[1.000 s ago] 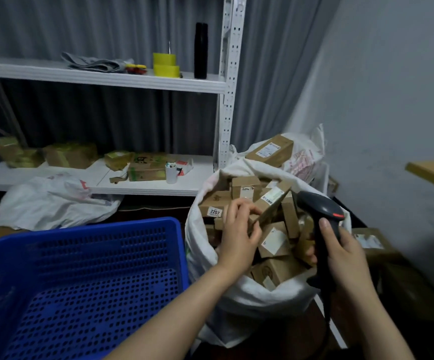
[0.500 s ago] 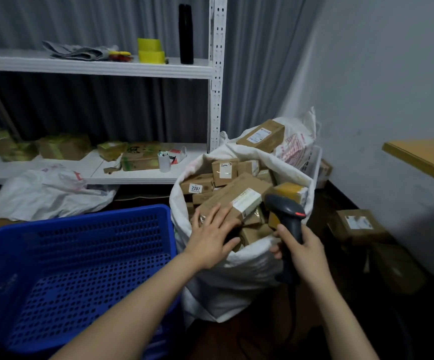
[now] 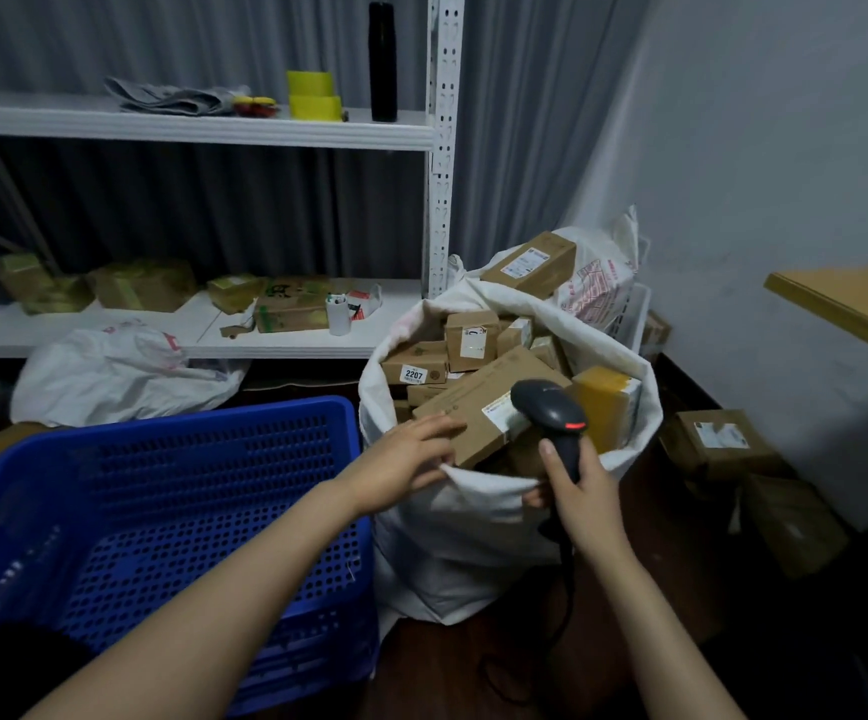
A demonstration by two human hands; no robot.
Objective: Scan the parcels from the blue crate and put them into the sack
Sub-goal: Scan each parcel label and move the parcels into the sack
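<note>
Grey-curtained storeroom, with white shelving [image 3: 213, 129] behind the sack and to its left. Just left of the sack [image 3: 447, 553]: blue crate [image 3: 213, 449], with no parcel to be seen on the perforated floor or walls in view, though the near corner is hidden by a forearm. At the sack's near rim: left hand [image 3: 411, 454], fingers fairly straight, laid on the near end of a long flat parcel [image 3: 478, 413] on top of the heap. Inside the sack: brown parcels [image 3: 468, 335], piled to the brim and above it. Over the sack's near right rim: right hand [image 3: 577, 496], clenched round the handle of a black scanner [image 3: 551, 407], a red light on its head, the head just over the long parcel's white label. Right of the sack, on the floor: a few more boxes [image 3: 717, 439], origin unclear. By the look of it, close to finished: crate apparently cleared, last parcel already lying in the sack, scanned or about to be. Probably left to do: settle that parcel and check the crate's hidden corner.
</note>
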